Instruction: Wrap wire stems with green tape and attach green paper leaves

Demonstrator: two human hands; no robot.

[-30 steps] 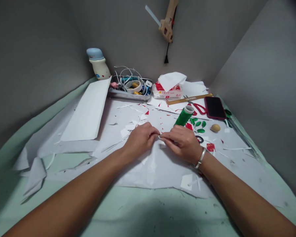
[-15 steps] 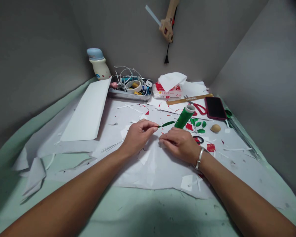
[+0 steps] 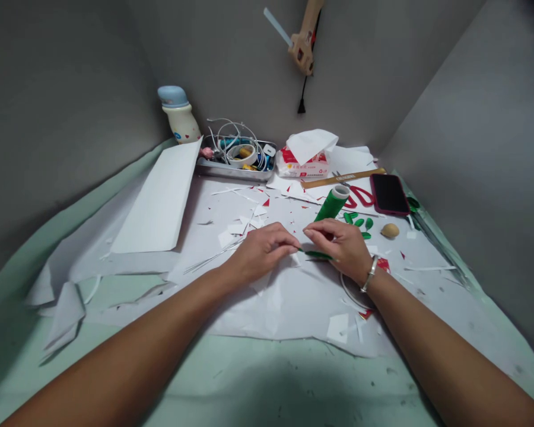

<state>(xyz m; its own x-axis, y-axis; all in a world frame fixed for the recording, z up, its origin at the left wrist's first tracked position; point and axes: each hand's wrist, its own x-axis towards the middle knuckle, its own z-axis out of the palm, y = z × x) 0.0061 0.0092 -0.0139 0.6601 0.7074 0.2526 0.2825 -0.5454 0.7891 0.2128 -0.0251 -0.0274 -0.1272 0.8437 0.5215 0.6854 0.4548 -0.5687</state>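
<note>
My left hand (image 3: 267, 250) pinches the near end of a slim green leaf-shaped piece (image 3: 318, 255), which points right, under the fingers of my right hand. My right hand (image 3: 342, 246) is closed, thumb against forefinger. Whatever it grips, perhaps a fine thread, is too small to make out. Just behind it a spool of green thread (image 3: 330, 204) stands tilted, its lower end hidden by the hand. Several small green leaf pieces (image 3: 359, 223) lie to the right of the spool. Beneath my right wrist shows the rim of a ring-shaped thing (image 3: 347, 292).
A metal tray (image 3: 235, 172) with cords and spools sits at the back, beside a tissue pack (image 3: 305, 163). Red-handled scissors (image 3: 361, 196), a ruler (image 3: 314, 182), a phone (image 3: 389, 194) and a tan nut-like object (image 3: 390, 230) lie right. A white board (image 3: 155, 204) lies left.
My left hand has moved right and slightly down with the green leaf piece. My right hand has shifted right and up, closer to the spool, and now covers part of the leaf.
</note>
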